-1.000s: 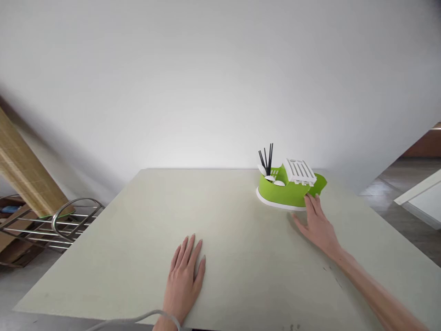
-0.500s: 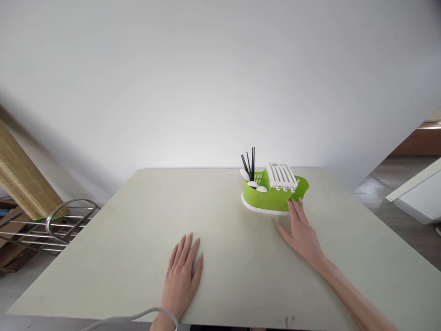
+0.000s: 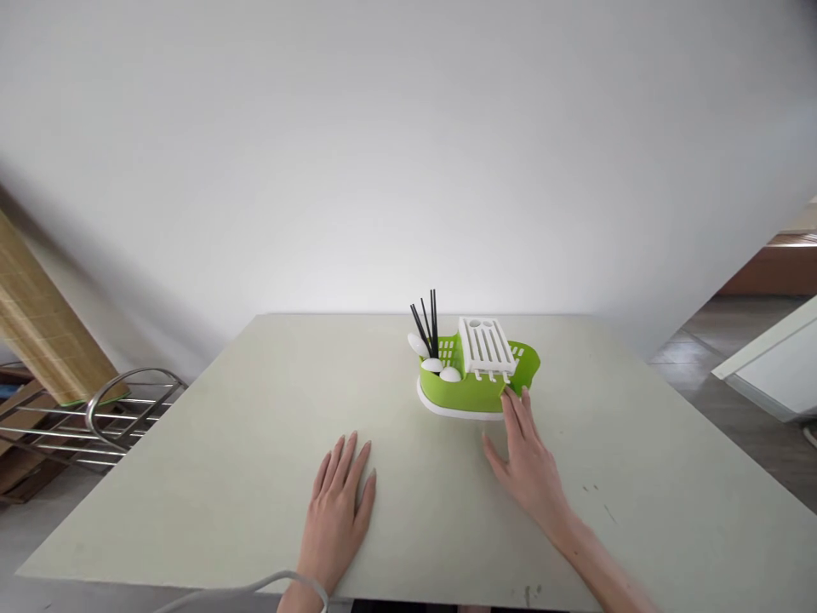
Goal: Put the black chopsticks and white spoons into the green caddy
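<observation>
Right hand (image 3: 528,464), open, is touching the green cutlery drainer (image 3: 476,387) mid-table (image 3: 191,477); left hand (image 3: 338,511) is lying flat near the front edge.

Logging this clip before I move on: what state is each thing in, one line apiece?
Left hand: flat on the table, palm down, holding nothing.
Right hand: open, fingertips against the holder's near right end.
Holder: upright on the table, green with a white base.
Chopsticks: standing in the holder's left end.
White rack: sitting on top of the holder.
Table: carries the holder and both hands.
</observation>
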Demonstrator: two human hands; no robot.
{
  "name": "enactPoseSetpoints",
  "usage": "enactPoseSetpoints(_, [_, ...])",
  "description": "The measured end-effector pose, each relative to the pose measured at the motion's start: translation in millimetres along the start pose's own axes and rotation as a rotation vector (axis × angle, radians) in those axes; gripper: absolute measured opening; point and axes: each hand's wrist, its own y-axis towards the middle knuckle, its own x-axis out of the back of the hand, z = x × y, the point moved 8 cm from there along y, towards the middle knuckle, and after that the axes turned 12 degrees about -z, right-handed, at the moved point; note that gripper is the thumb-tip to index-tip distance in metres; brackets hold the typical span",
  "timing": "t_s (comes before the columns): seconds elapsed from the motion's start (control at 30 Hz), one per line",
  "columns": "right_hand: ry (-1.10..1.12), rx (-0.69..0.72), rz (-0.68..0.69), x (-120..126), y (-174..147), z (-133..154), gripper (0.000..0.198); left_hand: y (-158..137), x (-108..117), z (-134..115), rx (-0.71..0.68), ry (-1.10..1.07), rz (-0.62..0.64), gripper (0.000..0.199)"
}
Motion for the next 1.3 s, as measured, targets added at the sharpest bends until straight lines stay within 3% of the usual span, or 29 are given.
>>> enactPoseSetpoints(0.13, [0.062,-0.016,0.018,-2,-11,21,0.081,2,2,3,0.095,-0.123,0.007,0.051])
enactPoseSetpoints(0.27, [0.219,-0.055,0.041,8,-21,32,0.073,23,16,20,0.395,-0.398,-0.037,0.041])
enactPoseSetpoints(0.37, [0.302,-0.109,0.036,22,-33,19,0.065,56,31,34,0.604,-0.567,-0.116,0.043])
enactPoseSetpoints(0.5, [0.348,-0.228,0.048,31,-54,-22,0.063,124,37,33,0.699,-0.742,-0.107,0.048])
enactPoseSetpoints(0.57, [0.368,-0.275,0.062,30,-63,-42,0.059,161,35,27,0.703,-0.779,-0.069,0.055])
enactPoseSetpoints(0.67, [0.368,-0.338,0.061,27,-72,-64,0.051,210,19,15,0.710,-0.785,0.092,0.072])
enactPoseSetpoints(0.77, [0.372,-0.378,0.042,26,-75,-72,0.042,243,-2,8,0.723,-0.770,0.266,0.090])
enactPoseSetpoints(0.83, [0.383,-0.386,0.044,25,-75,-70,0.039,259,-15,0,0.679,-0.797,0.370,0.087])
enactPoseSetpoints(1.0, [0.411,-0.397,0.069,23,-74,-67,0.038,276,-30,-20,0.500,-0.864,0.508,0.062])
enactPoseSetpoints(1.17, [0.431,-0.419,0.070,22,-74,-70,0.037,277,-38,-30,0.460,-0.991,0.549,0.063])
enactPoseSetpoints(1.3, [0.434,-0.414,0.065,23,-73,-70,0.036,278,-37,-34,0.463,-1.086,0.507,0.061])
